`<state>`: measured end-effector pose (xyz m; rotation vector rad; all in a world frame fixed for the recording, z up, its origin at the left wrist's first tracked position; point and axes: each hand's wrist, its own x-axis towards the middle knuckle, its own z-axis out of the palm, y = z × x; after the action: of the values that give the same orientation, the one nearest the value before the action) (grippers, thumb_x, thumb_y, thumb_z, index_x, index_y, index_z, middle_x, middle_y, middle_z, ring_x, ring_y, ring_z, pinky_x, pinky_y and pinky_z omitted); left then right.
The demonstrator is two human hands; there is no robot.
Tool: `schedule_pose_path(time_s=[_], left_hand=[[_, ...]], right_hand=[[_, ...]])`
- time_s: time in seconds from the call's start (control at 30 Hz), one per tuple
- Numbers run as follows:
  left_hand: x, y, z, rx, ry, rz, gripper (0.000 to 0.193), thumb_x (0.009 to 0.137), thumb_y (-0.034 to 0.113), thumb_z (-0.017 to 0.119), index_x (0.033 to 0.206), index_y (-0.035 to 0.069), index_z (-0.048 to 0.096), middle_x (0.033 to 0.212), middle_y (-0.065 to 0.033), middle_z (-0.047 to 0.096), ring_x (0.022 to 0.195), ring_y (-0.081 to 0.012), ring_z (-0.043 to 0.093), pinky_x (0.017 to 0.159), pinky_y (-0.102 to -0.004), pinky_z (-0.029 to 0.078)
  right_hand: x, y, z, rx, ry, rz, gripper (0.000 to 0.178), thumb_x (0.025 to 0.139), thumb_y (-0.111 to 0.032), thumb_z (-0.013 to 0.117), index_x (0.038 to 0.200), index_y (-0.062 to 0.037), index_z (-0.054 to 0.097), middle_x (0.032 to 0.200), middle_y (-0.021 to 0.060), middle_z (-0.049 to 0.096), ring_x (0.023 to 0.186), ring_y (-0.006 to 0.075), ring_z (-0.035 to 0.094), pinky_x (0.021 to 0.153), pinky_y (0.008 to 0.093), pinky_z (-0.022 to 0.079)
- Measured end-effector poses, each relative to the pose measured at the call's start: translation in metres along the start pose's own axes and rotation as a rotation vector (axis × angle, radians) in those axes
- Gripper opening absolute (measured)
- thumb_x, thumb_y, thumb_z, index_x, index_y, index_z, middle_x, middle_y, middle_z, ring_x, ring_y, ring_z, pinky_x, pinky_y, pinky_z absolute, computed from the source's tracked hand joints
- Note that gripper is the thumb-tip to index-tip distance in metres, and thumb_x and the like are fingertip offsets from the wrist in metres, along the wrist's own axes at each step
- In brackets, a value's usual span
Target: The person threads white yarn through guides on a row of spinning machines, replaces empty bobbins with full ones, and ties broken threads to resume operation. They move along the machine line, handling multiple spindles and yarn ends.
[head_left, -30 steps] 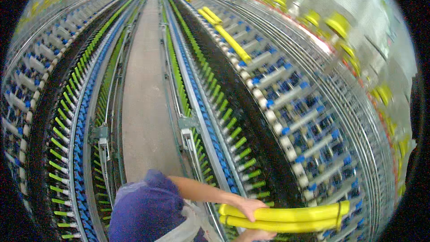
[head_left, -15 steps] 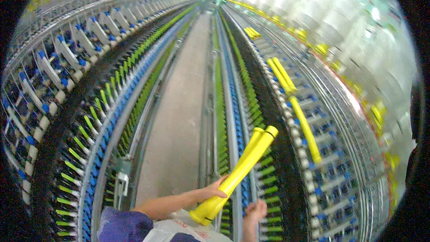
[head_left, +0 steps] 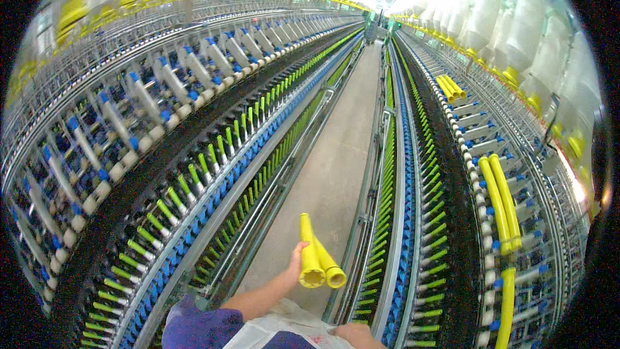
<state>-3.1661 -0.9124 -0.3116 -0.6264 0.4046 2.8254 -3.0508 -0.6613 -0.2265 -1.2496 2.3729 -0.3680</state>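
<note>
Two bare yellow roving bobbins [head_left: 310, 260], long tapered tubes, are gripped side by side in my left hand [head_left: 296, 262]. They are held over the aisle in front of me, with their wide hollow ends toward me and the narrow ends pointing away. My fingers wrap round their left side. My right hand [head_left: 355, 333] is low at the bottom edge, against my white apron [head_left: 284, 323]; its fingers are mostly hidden, so their pose cannot be told.
Spinning frames line both sides of the aisle [head_left: 329, 148], with rows of green-tipped spindles [head_left: 177, 184]. More yellow bobbins [head_left: 496, 203] lie along the right frame's top, with another small group [head_left: 450, 88] farther off. White roving packages [head_left: 478, 13] hang overhead.
My left hand has turned the bobbins, swinging their far ends from upper right to upper left, over the aisle. My right hand has drawn back from the right-hand spindles toward my apron. The view has shifted.
</note>
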Motion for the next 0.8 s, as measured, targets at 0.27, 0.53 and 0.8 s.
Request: schedule_pose_path(time_s=[0.27, 0.53, 0.8], left_hand=[[0.146, 0.132, -0.023, -0.080, 0.041, 0.402, 0.058, 0.076, 0.046, 0.051, 0.112, 0.002, 0.043, 0.096, -0.0216, 0.057, 0.089, -0.0404, 0.058, 0.084, -0.0495, 0.047], [0.390, 0.248, 0.112, -0.022, 0.063, 0.275, 0.065, 0.076, 0.047, 0.050, 0.115, -0.005, 0.043, 0.096, -0.0252, 0.059, 0.090, -0.0384, 0.058, 0.085, -0.0482, 0.047], [0.627, 0.263, 0.288, 1.048, -0.650, 0.541, 0.103, 0.073, 0.020, 0.070, 0.145, 0.007, -0.003, 0.138, -0.0163, 0.032, 0.125, -0.0297, 0.038, 0.103, -0.0378, 0.034]], right_hand=[[0.196, 0.153, -0.183, -0.150, -0.610, -0.022, 0.035, 0.091, -0.039, 0.044, 0.093, -0.0117, 0.066, 0.078, 0.0186, 0.065, 0.072, 0.0379, 0.064, 0.059, 0.0496, 0.050], [0.412, 0.347, -0.320, 1.118, 0.568, 0.455, 0.046, 0.091, -0.024, 0.058, 0.127, 0.0022, 0.047, 0.106, 0.0123, 0.065, 0.095, 0.0180, 0.062, 0.083, 0.0283, 0.048], [0.574, 0.532, -0.406, 1.048, 0.782, 0.225, 0.081, 0.077, -0.014, 0.072, 0.140, 0.0008, 0.024, 0.133, 0.0172, 0.045, 0.121, 0.0255, 0.046, 0.099, 0.0393, 0.040]])
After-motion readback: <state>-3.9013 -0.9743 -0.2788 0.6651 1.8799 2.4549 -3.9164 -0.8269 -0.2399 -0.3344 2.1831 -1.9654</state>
